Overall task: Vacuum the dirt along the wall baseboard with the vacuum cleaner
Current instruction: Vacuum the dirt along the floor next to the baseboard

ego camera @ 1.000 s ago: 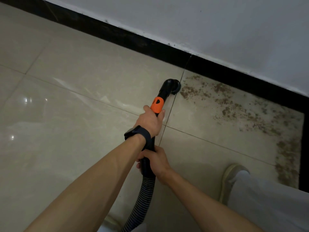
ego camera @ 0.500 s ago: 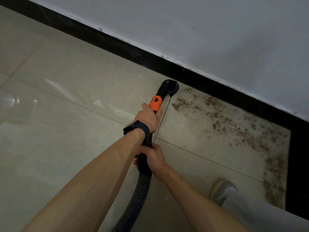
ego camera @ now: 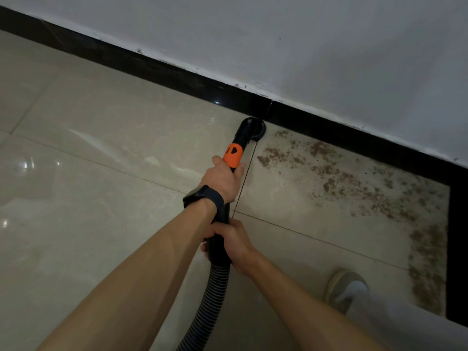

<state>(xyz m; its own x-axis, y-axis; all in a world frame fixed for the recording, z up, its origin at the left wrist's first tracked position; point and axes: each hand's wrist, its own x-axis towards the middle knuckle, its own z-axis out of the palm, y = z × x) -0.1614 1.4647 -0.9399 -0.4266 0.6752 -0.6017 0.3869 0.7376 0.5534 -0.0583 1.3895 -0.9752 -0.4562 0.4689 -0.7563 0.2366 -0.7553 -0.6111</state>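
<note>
The vacuum cleaner's nozzle [ego camera: 250,129] was set on the floor [ego camera: 101,198] at the foot of the baseboard [ego camera: 177,74], and dirt [ego camera: 329,173] was strewn along the baseboard to the right of the nozzle. The tube [ego camera: 224,214] was clamped in the grip of the left hand [ego camera: 221,182] just below the orange collar [ego camera: 233,155] and, farther from the baseboard, in that of the right hand [ego camera: 234,243], next to the ribbed hose [ego camera: 210,305].

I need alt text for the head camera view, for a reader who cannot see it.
The left hand and right hand grip a black vacuum wand, its nozzle on the tiled floor at the black baseboard. Brown dirt lies right of the nozzle.
</note>
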